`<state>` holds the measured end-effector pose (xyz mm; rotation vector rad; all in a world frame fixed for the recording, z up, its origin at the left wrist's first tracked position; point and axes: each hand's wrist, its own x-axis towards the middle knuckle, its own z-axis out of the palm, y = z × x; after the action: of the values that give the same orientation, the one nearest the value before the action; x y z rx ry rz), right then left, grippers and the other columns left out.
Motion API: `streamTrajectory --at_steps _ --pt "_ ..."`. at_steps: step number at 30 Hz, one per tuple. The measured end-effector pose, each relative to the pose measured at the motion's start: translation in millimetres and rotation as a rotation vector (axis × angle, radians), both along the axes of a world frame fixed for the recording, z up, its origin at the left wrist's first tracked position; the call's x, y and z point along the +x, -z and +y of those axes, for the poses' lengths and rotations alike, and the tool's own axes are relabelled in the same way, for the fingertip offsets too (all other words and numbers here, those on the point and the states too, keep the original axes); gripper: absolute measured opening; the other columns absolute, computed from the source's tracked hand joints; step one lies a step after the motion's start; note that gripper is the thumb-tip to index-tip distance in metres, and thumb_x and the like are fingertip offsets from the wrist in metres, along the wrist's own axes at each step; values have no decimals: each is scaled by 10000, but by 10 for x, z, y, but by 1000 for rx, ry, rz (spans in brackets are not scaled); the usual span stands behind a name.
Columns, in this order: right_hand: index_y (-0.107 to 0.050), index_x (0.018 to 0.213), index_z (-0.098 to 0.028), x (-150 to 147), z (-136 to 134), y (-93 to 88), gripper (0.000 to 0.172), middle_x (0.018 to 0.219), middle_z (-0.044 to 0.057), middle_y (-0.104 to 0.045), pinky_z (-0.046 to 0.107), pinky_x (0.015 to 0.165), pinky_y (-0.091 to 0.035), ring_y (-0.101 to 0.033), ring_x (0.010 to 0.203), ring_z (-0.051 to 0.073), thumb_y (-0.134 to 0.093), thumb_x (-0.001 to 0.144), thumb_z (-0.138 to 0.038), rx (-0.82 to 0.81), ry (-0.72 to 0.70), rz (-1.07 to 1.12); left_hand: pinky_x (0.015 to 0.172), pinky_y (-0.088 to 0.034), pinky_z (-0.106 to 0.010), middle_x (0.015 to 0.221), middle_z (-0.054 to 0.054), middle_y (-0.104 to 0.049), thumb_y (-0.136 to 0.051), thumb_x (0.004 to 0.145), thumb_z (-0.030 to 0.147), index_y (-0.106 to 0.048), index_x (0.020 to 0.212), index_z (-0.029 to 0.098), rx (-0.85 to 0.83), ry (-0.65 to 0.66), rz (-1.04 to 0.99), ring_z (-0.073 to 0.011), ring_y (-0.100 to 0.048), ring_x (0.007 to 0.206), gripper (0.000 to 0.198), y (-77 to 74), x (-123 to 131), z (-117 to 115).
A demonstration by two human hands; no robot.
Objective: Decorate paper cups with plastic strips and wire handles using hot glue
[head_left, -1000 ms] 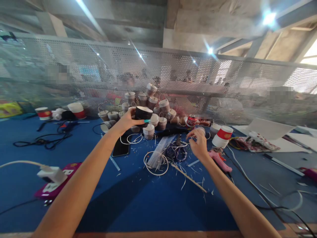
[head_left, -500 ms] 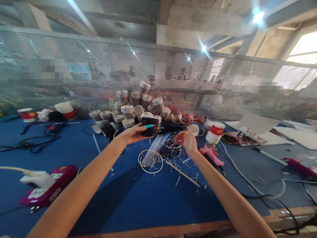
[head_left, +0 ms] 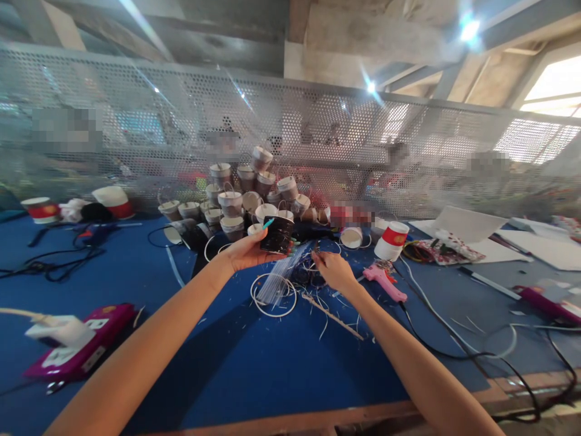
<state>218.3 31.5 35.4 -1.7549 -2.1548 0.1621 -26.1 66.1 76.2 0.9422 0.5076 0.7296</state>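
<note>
My left hand grips a small black cup above the blue table, its thumb along the side and fingertips under the base. To the right, my right hand is closed, fingertips pinched around something small and dark that I cannot make out. Between and below the hands lie a bundle of clear sticks, a white cord loop and dark ring-shaped handles partly hidden by the right hand. Behind the black cup, several small whitish buckets with thin handles are piled up.
A pink glue gun lies right of my right hand, beside a red-and-white paper cup. A purple power strip with a white plug is at left. Cords cross the right side. A perforated metal screen stands behind the table.
My right hand has moved slightly left and down, its fingers turning from loosely curled to pinched. The black cup is tilted a little more in my left hand. The view has shifted slightly.
</note>
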Motion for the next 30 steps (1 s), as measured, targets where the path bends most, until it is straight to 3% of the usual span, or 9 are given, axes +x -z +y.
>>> streamTrajectory --at_steps 4,6,9,13,15,18,22,26,30 --pt "-598 849 -191 49 33 -1 276 865 70 -635 266 606 -371 -600 777 194 -346 878 -298 64 92 -94 926 -453 -403 1104 -162 -604 -612 764 248 -469 1142 99 7 65 -127 -286 -578 1049 431 101 -21 54" --pt "-584 850 -193 70 33 -10 192 902 59 -613 257 599 -367 -581 795 184 -404 838 -258 154 104 -86 911 -468 -416 1076 -144 -621 -616 743 148 -471 1152 114 19 38 -146 -284 -592 1026 435 146 -14 67" --pt "-564 783 -182 107 37 -24 187 914 68 -572 258 629 -378 -546 853 190 -412 832 -279 286 157 -32 838 -514 -403 984 -110 -659 -601 704 26 -472 1174 132 18 -111 -109 -262 -639 924 499 152 -6 87" --pt "-545 823 -160 129 65 -15 166 954 98 -529 288 670 -406 -529 844 201 -426 804 -274 405 284 109 808 -532 -335 933 -116 -673 -572 711 -5 -495 1131 79 35 -299 -118 -245 -647 908 436 70 -69 150" --pt "-550 812 -150 88 70 1 145 908 95 -547 292 707 -416 -537 817 193 -440 773 -236 335 215 149 834 -522 -329 947 -124 -672 -572 715 8 -507 1102 62 40 -296 -132 -250 -638 936 395 46 -120 179" --pt "-581 805 -121 -58 50 20 195 854 116 -598 306 786 -409 -559 866 215 -470 754 -272 124 67 85 877 -498 -376 1005 -137 -658 -624 713 102 -512 1091 72 12 -184 -153 -281 -623 969 396 66 -174 193" --pt "-630 878 -87 -283 57 -21 386 1021 217 -600 390 822 -401 -543 1014 338 -587 647 -394 -180 173 -56 903 -471 -382 1065 -162 -629 -660 719 226 -466 1171 91 33 20 -206 -290 -585 1042 510 99 -177 162" --pt "-641 780 -164 -411 206 -82 263 1015 167 -624 442 829 -393 -505 1076 378 -661 561 -308 -447 205 151 946 -429 -405 1085 -170 -619 -669 715 242 -449 1212 92 115 92 -223 -313 -554 1084 563 68 -151 122" --pt "-563 610 -199 -430 378 -90 139 759 115 -636 397 727 -441 -550 980 355 -678 538 -229 -546 193 264 964 -399 -439 1104 -159 -615 -653 727 227 -439 1232 112 153 72 -250 -320 -550 1088 560 66 -146 119"
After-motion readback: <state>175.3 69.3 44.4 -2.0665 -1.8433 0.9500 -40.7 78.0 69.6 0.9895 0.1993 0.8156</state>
